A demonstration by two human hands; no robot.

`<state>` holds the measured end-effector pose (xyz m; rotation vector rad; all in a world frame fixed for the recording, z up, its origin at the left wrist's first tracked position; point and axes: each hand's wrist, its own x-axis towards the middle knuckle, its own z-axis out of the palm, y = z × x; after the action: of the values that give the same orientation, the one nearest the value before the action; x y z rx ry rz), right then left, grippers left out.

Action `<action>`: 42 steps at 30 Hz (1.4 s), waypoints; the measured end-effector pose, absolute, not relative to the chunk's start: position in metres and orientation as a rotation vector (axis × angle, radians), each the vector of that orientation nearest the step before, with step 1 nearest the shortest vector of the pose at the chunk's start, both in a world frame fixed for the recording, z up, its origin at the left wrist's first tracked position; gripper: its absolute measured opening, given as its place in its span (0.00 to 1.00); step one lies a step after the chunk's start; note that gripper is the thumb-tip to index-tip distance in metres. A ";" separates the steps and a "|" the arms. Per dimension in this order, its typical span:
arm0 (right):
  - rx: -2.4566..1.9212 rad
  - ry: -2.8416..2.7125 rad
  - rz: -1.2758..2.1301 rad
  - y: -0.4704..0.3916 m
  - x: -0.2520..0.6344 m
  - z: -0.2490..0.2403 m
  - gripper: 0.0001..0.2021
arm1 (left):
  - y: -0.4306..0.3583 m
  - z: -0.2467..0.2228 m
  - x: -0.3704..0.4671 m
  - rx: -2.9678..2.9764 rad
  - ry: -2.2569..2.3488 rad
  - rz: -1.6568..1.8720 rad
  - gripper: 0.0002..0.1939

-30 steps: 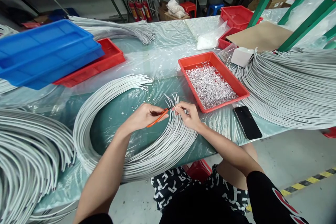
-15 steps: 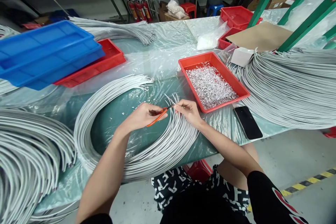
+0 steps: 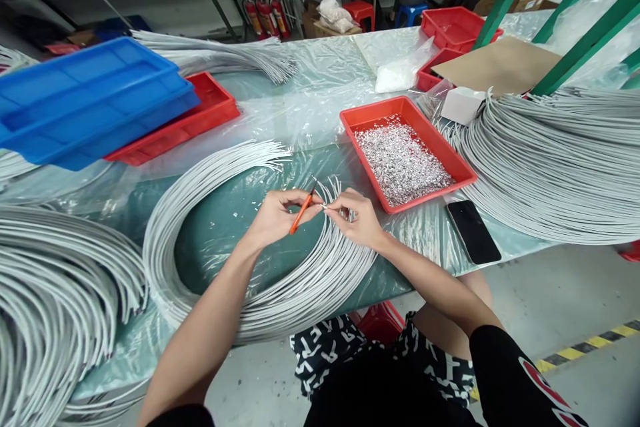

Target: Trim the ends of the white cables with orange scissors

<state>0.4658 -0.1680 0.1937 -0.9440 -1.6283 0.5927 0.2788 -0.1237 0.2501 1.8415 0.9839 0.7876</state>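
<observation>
Two hands meet over the cables' free ends, fingertips almost touching. Right hand (image 3: 361, 219): thumb and index closed in a pinch on one pale end (image 3: 324, 207). Left hand (image 3: 273, 217): thumb and index closed at the same end, orange tool (image 3: 302, 213) gripped along the fingers.

Changed: tool's dark tip has swung up off the right fingertips and points away, toward the table's far edge; left fingertips have come in to the end instead. Means, likely, bare fingers do the fine work at this end, tool parked in hand. Whether anything small sits on the end, can't tell.

Outward: cables (image 3: 163, 247) lie in an open loop by the table's (image 3: 213, 233) near edge, ends fanned under the hands. Red tray (image 3: 373, 115) of shiny bits (image 3: 403, 160) just beyond the right hand; phone (image 3: 474, 232) at near edge. Blue trays (image 3: 90, 93) toward the left side, more cables (image 3: 555, 173) at right.
</observation>
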 end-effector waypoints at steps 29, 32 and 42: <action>-0.912 -1.545 0.791 -0.169 0.459 0.194 0.12 | -0.123 0.253 0.280 1.657 0.952 0.701 0.15; -0.936 -1.620 0.581 -0.170 0.460 0.194 0.11 | -0.123 0.254 0.281 1.620 0.961 0.691 0.14; -0.997 -1.768 0.364 -0.167 0.459 0.192 0.11 | -0.125 0.253 0.284 1.463 1.014 0.708 0.17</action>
<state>0.4590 -0.1669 0.1922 -0.9971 -1.7684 0.3645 0.2843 -0.1247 0.2530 1.4634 1.0137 0.7076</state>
